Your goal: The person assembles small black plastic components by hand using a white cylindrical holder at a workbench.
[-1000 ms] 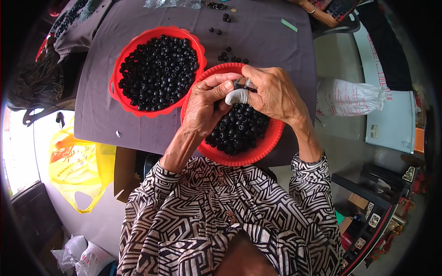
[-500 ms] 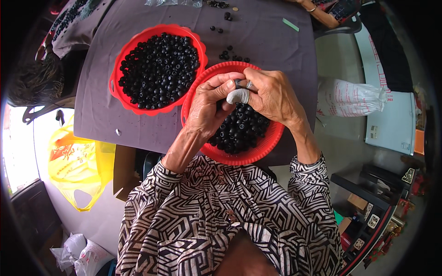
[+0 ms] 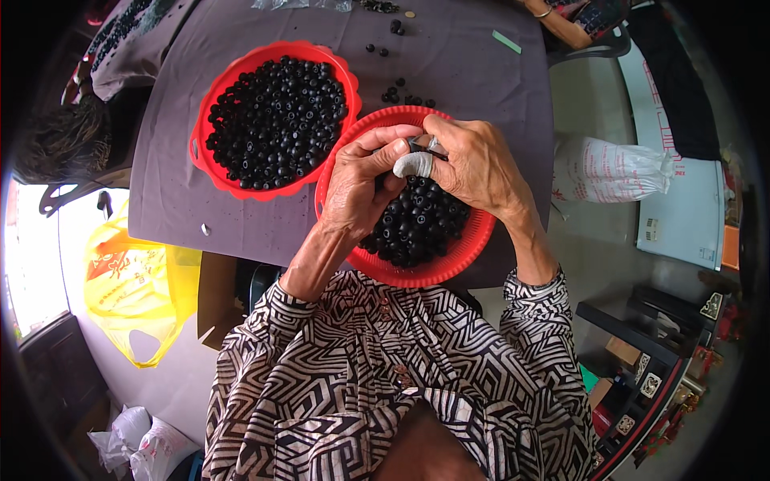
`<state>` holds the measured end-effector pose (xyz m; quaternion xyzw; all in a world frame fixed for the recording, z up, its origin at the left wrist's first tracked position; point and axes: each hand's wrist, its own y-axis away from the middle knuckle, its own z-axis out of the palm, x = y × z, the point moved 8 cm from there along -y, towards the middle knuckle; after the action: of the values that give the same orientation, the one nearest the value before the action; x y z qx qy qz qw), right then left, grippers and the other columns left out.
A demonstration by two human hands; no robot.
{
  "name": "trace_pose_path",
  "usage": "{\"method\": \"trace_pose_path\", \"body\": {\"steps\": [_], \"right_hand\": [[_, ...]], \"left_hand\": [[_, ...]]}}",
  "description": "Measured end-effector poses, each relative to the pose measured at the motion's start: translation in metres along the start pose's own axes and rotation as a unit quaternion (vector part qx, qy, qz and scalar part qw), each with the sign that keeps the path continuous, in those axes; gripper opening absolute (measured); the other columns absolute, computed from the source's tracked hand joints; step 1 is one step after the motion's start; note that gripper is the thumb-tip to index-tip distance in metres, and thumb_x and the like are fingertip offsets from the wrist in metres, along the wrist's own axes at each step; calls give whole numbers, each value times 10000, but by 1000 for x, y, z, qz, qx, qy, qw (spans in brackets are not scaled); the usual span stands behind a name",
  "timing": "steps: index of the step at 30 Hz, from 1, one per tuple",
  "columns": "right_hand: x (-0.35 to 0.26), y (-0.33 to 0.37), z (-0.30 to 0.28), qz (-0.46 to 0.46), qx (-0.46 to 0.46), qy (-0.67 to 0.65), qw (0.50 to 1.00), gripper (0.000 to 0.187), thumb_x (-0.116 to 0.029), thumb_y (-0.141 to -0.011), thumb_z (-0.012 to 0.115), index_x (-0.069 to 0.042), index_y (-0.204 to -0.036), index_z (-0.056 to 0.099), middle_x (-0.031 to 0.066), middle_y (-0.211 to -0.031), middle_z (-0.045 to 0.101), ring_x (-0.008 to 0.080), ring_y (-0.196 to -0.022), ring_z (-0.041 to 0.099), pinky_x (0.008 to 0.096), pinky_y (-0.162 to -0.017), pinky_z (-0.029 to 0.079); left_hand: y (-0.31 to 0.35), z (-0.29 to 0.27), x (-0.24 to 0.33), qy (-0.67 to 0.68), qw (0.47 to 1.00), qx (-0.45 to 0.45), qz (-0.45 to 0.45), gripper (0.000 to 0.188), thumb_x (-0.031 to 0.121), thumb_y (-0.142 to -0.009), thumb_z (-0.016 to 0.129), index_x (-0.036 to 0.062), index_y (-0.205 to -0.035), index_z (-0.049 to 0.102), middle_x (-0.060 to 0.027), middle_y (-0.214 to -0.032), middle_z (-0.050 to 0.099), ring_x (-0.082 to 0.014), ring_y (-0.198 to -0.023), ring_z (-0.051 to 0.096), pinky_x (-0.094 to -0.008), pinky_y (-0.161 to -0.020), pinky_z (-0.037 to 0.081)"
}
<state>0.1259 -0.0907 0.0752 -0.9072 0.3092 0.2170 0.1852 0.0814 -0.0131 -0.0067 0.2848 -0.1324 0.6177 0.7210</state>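
Above the near red basket (image 3: 487, 240), which holds many small round black bead-like pieces (image 3: 417, 220), my two hands meet fingertip to fingertip. My left hand (image 3: 357, 180) is closed, its thumb and forefinger pinching at something small and dark that the fingers mostly hide. My right hand (image 3: 481, 164) is curled closed against it, with a whitish-grey cover (image 3: 414, 164) on its thumb. A small dark, grey-edged thing (image 3: 420, 144) shows between the fingertips; I cannot make out its kind. A second red basket (image 3: 210, 172) with a scalloped rim, full of the same black pieces, touches the near one at left.
A grey cloth covers the table (image 3: 457, 48). Loose black pieces (image 3: 393, 96) lie behind the near basket, with a green strip (image 3: 506, 42) farther right. Another person's arm (image 3: 561, 28) shows at the far right. A yellow bag (image 3: 136, 280) hangs at left; a white sack (image 3: 613, 171) stands at right.
Both hands stay over the near basket in almost the same place. The right thumb and the fingertips have shifted very slightly; the baskets have not moved.
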Motion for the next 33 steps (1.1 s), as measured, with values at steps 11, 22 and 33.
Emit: {"method": "trace_pose_path", "body": {"steps": [11,22,33], "right_hand": [[12,16,11,36,-58,-16,998,315,-282,-750,670,-20,-778,498,126,-606,559,310,-553,565,357,-490,429],[-8,10,4,-4,49,-69,996,224,-35,-734,621,-44,-953,572,104,-761,631,205,-637,630,293,-556,489],[-6,1,22,-9,-39,-55,998,210,-39,-698,543,-33,-904,585,152,-611,572,300,-590,581,398,-537,439]], "left_hand": [[12,-34,-24,-149,978,67,-126,300,262,-881,532,9,-1040,560,-13,-727,538,-47,-501,415,-172,-394,270],[0,-16,-12,193,977,23,-88,604,521,-885,369,-14,-1128,509,-136,-1080,560,-230,-1011,533,-367,-876,443],[-1,-5,-14,108,991,44,-70,630,491,-893,375,-42,-1227,419,-169,-1194,490,-246,-1125,464,-358,-984,350]]}}
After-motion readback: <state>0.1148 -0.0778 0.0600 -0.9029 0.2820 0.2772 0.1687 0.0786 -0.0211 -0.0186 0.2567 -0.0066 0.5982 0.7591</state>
